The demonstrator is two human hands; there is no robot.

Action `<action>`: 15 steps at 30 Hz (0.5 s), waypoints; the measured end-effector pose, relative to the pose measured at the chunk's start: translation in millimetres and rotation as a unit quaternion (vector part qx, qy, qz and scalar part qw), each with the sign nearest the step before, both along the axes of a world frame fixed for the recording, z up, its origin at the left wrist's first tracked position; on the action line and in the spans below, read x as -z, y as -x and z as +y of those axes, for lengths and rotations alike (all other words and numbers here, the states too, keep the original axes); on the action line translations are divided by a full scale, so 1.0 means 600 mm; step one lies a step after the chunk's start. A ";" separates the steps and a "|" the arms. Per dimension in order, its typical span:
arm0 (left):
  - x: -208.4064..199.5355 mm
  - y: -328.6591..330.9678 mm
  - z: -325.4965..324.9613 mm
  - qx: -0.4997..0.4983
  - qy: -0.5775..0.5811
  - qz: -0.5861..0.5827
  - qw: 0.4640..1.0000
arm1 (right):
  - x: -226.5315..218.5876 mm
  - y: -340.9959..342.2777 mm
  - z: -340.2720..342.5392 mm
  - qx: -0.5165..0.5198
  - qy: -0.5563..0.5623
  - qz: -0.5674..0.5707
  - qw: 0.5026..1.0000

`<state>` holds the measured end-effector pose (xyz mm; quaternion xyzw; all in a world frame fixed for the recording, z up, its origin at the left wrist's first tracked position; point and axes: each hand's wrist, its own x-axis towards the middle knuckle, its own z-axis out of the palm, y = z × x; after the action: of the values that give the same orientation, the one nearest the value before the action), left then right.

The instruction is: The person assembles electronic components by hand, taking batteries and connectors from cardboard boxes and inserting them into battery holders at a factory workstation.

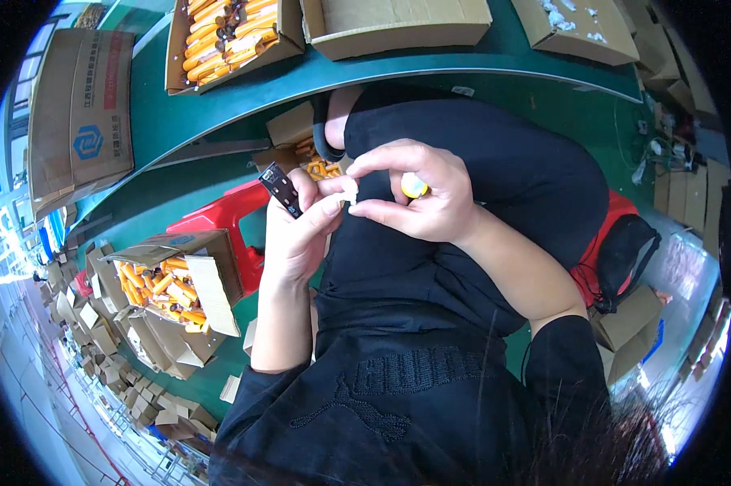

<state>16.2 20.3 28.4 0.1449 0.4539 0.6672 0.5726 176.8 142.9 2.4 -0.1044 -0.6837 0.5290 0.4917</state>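
Observation:
Above my lap, my left hand (294, 235) is closed around a narrow black circuit board (280, 189), which sticks out past its fingers at the upper left. A small white piece (350, 197) sits at that hand's thumb and fingertip; its kind is too small to tell. My right hand (438, 198) faces it, thumb and forefinger apart on either side of the white piece. Curled in the right hand's other fingers is a yellow cylinder (414, 185) seen by its pale end. The rest of the cylinder is hidden.
On the green table stand a box of orange cylinders (289, 32), a shallow cardboard box (398, 44), a box with white scraps (580, 36) and a large carton (82, 113). Left of me are a red stool (248, 212) and an open carton of orange cylinders (220, 271).

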 end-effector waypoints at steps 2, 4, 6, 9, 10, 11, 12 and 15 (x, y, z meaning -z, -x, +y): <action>-0.001 0.000 0.002 0.005 0.008 -0.003 1.000 | 0.001 0.000 0.001 0.014 -0.009 0.009 1.000; 0.000 -0.001 0.002 0.008 0.004 -0.006 1.000 | 0.002 0.001 0.001 0.017 -0.006 0.011 1.000; 0.002 -0.003 0.003 0.012 -0.004 -0.012 1.000 | 0.003 0.001 0.001 0.021 -0.003 0.014 1.000; 0.002 -0.004 0.004 0.015 -0.008 -0.012 1.000 | 0.004 -0.003 0.002 0.026 0.002 0.007 1.000; 0.001 -0.004 0.005 0.016 -0.008 -0.009 1.000 | 0.004 -0.005 0.004 0.028 0.004 -0.002 1.000; 0.001 -0.004 0.005 0.016 -0.008 -0.006 1.000 | 0.003 -0.007 0.005 0.029 0.007 -0.011 0.999; 0.000 -0.003 0.006 0.017 -0.008 -0.002 1.000 | 0.003 -0.009 0.005 0.031 0.009 -0.020 0.999; 0.003 0.000 0.006 0.013 -0.015 -0.043 0.999 | -0.002 -0.009 0.007 0.039 0.090 -0.023 0.995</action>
<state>16.5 23.9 26.7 0.1301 0.4168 0.6720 0.5982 182.5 147.0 3.9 -0.1869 -0.6400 0.5660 0.4849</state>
